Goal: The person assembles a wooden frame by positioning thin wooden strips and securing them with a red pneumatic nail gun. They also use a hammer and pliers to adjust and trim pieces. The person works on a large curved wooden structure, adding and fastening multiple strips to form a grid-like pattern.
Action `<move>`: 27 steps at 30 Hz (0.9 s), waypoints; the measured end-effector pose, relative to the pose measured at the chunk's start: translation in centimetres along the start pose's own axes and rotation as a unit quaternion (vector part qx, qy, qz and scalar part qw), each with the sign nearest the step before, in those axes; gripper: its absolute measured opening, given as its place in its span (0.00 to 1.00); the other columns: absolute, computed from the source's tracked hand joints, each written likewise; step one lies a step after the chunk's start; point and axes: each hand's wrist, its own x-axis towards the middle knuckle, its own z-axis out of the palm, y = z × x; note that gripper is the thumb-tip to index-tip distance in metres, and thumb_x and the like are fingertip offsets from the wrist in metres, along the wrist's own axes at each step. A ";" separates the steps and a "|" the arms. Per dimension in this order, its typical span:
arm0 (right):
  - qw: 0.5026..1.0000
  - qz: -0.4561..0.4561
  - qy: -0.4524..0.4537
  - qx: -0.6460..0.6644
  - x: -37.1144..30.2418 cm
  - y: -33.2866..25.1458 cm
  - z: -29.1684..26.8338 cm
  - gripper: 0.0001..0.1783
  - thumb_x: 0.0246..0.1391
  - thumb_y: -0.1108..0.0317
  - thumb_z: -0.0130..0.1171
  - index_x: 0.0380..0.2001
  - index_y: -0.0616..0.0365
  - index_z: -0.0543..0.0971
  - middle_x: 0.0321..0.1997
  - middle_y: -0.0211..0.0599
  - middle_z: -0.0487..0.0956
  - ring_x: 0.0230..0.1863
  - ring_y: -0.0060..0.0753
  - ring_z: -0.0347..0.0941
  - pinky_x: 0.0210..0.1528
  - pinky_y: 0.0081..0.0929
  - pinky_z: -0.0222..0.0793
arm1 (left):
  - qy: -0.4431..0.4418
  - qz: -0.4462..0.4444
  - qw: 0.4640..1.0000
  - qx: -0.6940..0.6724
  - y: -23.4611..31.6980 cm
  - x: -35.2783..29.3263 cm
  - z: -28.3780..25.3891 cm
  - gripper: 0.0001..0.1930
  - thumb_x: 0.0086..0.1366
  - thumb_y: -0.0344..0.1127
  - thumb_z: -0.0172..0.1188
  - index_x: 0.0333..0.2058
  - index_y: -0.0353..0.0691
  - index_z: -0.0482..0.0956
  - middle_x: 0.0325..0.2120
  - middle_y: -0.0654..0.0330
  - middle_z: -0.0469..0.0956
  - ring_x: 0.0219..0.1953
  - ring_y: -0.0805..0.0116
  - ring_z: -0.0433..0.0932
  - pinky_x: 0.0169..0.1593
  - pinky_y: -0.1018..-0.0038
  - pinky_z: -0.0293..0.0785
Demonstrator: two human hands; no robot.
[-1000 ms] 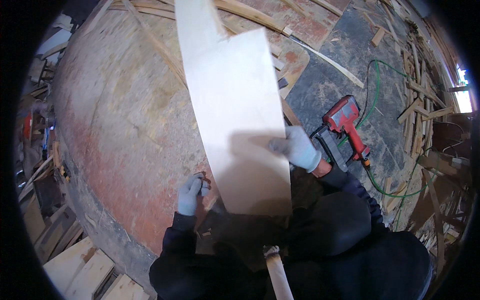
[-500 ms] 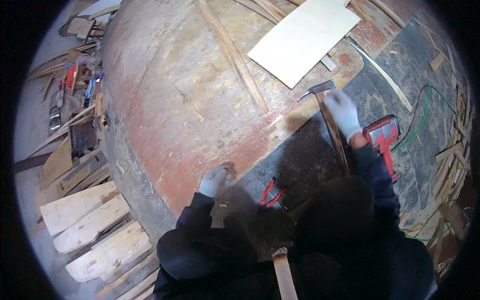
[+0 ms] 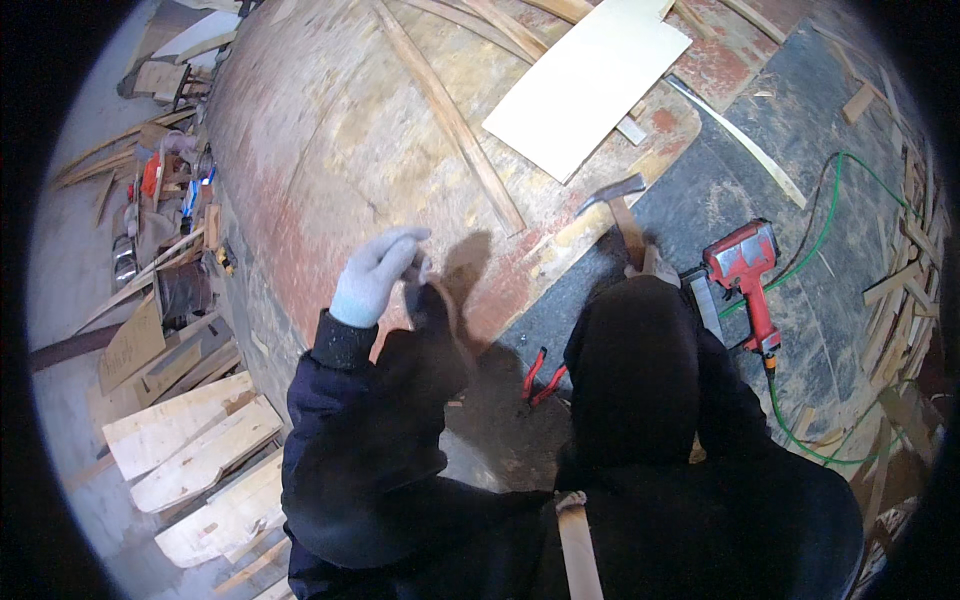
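My left hand [image 3: 375, 278], in a pale work glove, is raised over the worn board surface with its fingers bent toward the thumb. By its fingertips runs a thin, blurred, curved brownish shape; I cannot tell what it is or whether the hand holds it. My right hand [image 3: 655, 266] is closed around the wooden handle of a claw hammer [image 3: 612, 194], and dark clothing hides most of that hand and the lower handle. Red-handled pliers [image 3: 541, 381] lie on the dark sheet between the hands. A red nail gun [image 3: 742, 262] rests right of the right hand.
A green hose [image 3: 826, 235] runs from the nail gun along the right. Ahead lie a pale panel [image 3: 585, 90] and a long wooden strip [image 3: 450, 115]. Cut boards [image 3: 205, 455] are stacked at the left, and scrap wood [image 3: 905, 290] is piled at the right edge.
My left hand has risen and moved left and away from me. My right hand and the hammer have come lower and left, the hand now largely covered by dark clothing.
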 end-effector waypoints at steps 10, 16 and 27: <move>0.985 0.134 -0.090 0.068 -5.7 4.4 -1.9 0.26 0.60 0.63 0.64 0.58 0.62 0.72 0.44 0.46 0.83 0.45 0.50 0.82 0.47 0.45 0.77 | -0.062 -0.028 0.995 -0.077 -5.8 15.2 3.3 0.16 0.76 0.35 0.54 0.54 0.31 0.79 0.38 0.58 0.82 0.39 0.72 0.80 0.46 0.75 0.78; 0.965 0.085 -0.106 0.223 -7.5 7.7 -8.3 0.24 0.61 0.66 0.63 0.58 0.63 0.73 0.43 0.43 0.83 0.43 0.44 0.82 0.45 0.42 0.77 | 0.074 0.090 0.971 0.207 -9.2 28.8 3.3 0.19 0.70 0.46 0.55 0.50 0.38 0.82 0.47 0.44 0.83 0.52 0.47 0.81 0.57 0.61 0.74; 0.869 0.109 -0.123 0.467 7.1 -5.2 -14.2 0.13 0.68 0.61 0.56 0.41 0.61 0.80 0.30 0.30 0.79 0.28 0.22 0.75 0.30 0.21 0.71 | -0.194 0.060 0.969 -0.141 -11.5 36.5 8.0 0.17 0.71 0.39 0.56 0.46 0.30 0.82 0.42 0.52 0.85 0.45 0.62 0.82 0.50 0.67 0.78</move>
